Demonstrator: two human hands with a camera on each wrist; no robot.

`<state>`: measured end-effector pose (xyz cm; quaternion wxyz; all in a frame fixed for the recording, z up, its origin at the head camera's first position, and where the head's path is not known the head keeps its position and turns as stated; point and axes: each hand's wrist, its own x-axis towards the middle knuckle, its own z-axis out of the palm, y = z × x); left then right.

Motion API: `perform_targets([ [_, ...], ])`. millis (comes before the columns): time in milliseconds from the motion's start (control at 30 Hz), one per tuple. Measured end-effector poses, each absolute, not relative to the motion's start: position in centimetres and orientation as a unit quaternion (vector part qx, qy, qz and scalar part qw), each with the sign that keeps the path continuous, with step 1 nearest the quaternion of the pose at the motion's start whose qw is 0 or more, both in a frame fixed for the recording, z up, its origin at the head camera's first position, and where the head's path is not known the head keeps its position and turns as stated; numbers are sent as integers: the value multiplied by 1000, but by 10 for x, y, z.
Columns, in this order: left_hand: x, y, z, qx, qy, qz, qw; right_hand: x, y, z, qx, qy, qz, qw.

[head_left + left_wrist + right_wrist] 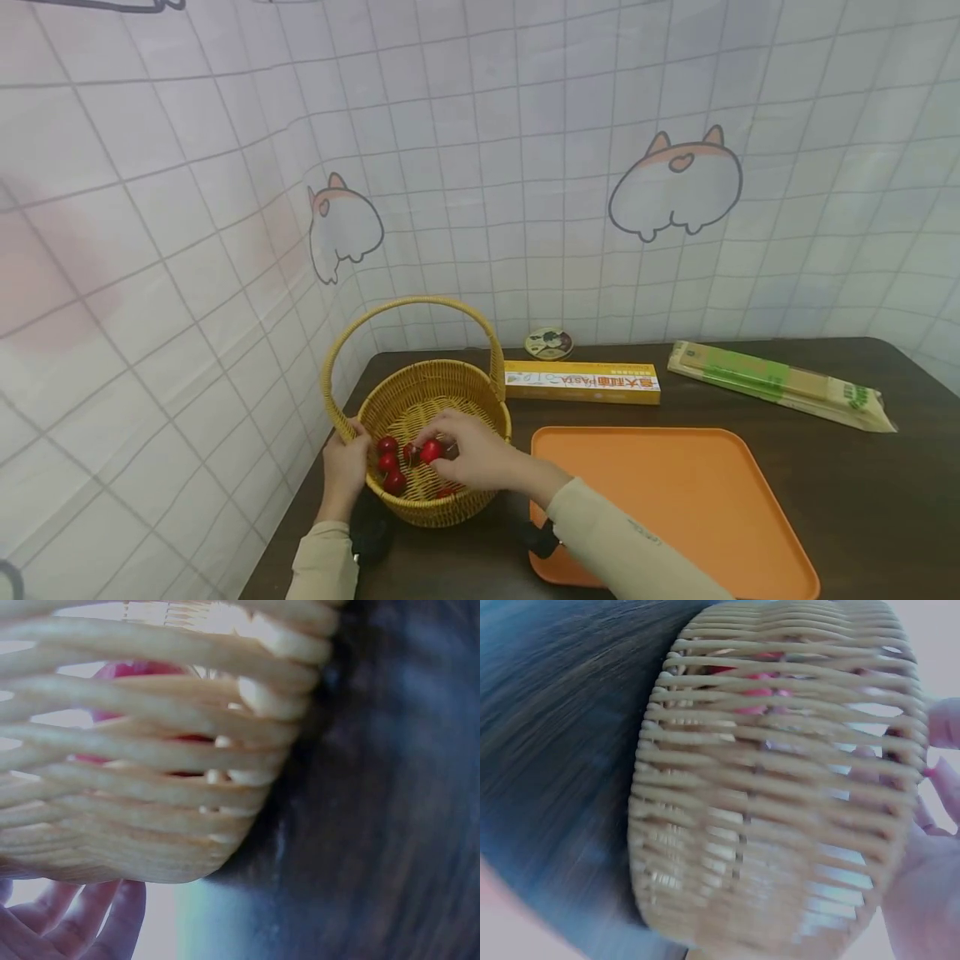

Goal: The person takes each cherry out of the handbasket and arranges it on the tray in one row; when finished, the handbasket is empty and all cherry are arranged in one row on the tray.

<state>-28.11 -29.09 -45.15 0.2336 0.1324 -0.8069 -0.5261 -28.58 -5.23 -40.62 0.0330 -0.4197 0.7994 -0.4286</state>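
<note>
Round yellow wicker basket [438, 515], tall arched handle up, stood on a dark wood-grained table [840, 492]. Left hand [347, 465] gripped its left rim beside the handle's foot, fingers bent over the edge. Right hand [474, 454] was inside the rim, thumb and fingers pinching a glossy red round cherry [431, 451] over the basket floor. Three more red cherries [387, 462] lay in a row along the left inner side; another showed partly at the near wall. Through the weave, both wrist views gave only blurred red patches. Right of the basket lay a flat orange rectangular tray [660, 483], the right forearm crossing above it. Behind: a long yellow-and-white pasta box [585, 383], a small round patterned disc [549, 343] near the wall, and, farther right, a long green-and-cream packet [780, 385], lying slantwise.
</note>
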Motion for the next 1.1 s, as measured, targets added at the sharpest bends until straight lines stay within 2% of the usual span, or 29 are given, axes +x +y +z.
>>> perform_targets([
  [367, -281, -291, -451, 136, -804, -534, 223, -274, 12, -401, -398, 745, -535, -18],
  [733, -282, -291, -450, 125, -808, -534, 214, -283, 62, -399, -318, 805, -495, -75],
  [867, -282, -292, -450, 130, -807, -533, 220, -292, 77, -407, -290, 841, -450, -77],
  [1100, -281, -292, -451, 136, -812, -526, 214, -303, 85, -425, -258, 878, -401, -48],
])
